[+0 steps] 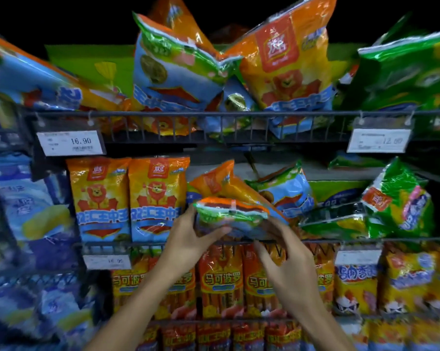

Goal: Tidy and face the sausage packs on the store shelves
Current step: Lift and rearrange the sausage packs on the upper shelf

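Left hand: left hand (pixel 188 239) grips the near-left end of a sausage pack (pixel 233 217), thumb curled under it, fingers behind; bare forearm rises from the bottom edge
Right hand: right hand (pixel 287 252) holds the pack's right end from below, fingers curled up against the crinkled film; how tightly, cannot tell
Held pack: glossy plastic pouch, orange, green and blue, lying flat and edge-on, just above the wire rail (pixel 148 243) of the middle shelf
Near shelf: below the hands, upright packs of thin red-orange sausages (pixel 221 282) in clear-windowed wrap; partly hidden by both wrists
Middle shelf: to the left, two orange lion packs (pixel 127 198) standing upright side by side, faces forward; behind the held pack, a tipped orange pack (pixel 219 181); to the right, slumped green packs (pixel 399 206)
Far shelf: tumbled, puffy packs (pixel 284 62) leaning at angles behind a dark wire fence (pixel 214 114); white price tags (pixel 70 143) hang from it left and right
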A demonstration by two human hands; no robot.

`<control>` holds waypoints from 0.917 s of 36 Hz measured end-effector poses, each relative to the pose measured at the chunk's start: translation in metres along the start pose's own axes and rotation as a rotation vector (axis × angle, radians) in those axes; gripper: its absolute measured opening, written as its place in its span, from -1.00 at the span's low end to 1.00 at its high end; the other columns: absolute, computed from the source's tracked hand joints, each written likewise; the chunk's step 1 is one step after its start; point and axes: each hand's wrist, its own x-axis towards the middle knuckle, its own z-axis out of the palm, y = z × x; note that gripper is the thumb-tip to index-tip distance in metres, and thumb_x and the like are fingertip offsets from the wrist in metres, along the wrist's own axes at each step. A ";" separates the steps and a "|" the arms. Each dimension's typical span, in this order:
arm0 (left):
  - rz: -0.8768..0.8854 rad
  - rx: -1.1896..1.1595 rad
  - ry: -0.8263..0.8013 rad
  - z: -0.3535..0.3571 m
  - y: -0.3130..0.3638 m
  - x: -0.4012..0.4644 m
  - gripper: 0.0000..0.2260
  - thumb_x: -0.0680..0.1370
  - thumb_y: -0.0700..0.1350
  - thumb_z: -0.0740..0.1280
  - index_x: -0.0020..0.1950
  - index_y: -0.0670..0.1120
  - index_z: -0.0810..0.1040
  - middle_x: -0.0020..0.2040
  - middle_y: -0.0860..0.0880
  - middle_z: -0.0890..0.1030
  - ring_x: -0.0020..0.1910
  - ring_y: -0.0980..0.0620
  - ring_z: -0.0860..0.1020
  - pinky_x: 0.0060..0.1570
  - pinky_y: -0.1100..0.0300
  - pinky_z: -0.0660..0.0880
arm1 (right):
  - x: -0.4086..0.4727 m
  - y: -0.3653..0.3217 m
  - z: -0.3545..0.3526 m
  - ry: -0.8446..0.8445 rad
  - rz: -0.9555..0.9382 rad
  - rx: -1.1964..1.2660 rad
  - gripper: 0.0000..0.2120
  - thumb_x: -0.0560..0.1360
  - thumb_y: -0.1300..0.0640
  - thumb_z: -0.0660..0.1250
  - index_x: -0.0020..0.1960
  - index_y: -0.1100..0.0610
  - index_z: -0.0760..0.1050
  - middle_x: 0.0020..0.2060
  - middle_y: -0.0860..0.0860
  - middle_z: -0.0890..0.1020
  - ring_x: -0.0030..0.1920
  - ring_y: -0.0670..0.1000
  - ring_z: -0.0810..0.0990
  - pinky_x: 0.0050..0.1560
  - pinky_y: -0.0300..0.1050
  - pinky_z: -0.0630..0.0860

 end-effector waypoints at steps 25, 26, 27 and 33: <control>0.111 -0.521 0.332 -0.033 0.000 -0.009 -0.68 0.34 0.04 0.66 0.03 0.02 0.72 0.06 -0.03 0.76 0.14 -0.09 0.71 0.06 0.07 0.66 | 0.011 -0.015 0.031 -0.169 0.052 0.118 -0.45 0.47 -0.24 0.45 0.42 -0.30 0.40 0.27 -0.53 0.45 0.30 -0.43 0.41 0.18 -0.56 0.35; 0.097 -0.593 0.362 -0.035 0.001 -0.011 -0.60 0.29 0.11 0.69 0.05 0.04 0.72 0.09 -0.04 0.75 0.17 -0.11 0.70 0.08 0.07 0.65 | 0.012 -0.016 0.032 -0.170 0.058 0.125 -0.44 0.46 -0.27 0.44 0.41 -0.34 0.38 0.27 -0.54 0.44 0.30 -0.44 0.41 0.17 -0.55 0.36; 0.079 -0.668 0.373 -0.037 0.001 -0.012 -0.55 0.25 0.14 0.71 0.06 0.06 0.72 0.11 -0.04 0.74 0.19 -0.10 0.69 0.10 0.08 0.64 | 0.012 -0.017 0.032 -0.168 0.066 0.133 -0.44 0.44 -0.30 0.44 0.40 -0.38 0.36 0.26 -0.56 0.44 0.29 -0.44 0.41 0.15 -0.53 0.37; -0.104 -1.045 0.336 -0.045 0.004 -0.019 -0.33 0.16 0.09 0.75 0.18 -0.05 0.62 0.24 -0.05 0.70 0.29 -0.07 0.64 0.02 0.08 0.67 | 0.008 -0.019 0.043 -0.135 0.138 0.302 -0.33 0.36 -0.22 0.55 0.40 -0.29 0.39 0.28 -0.43 0.53 0.33 -0.33 0.48 0.31 -0.27 0.46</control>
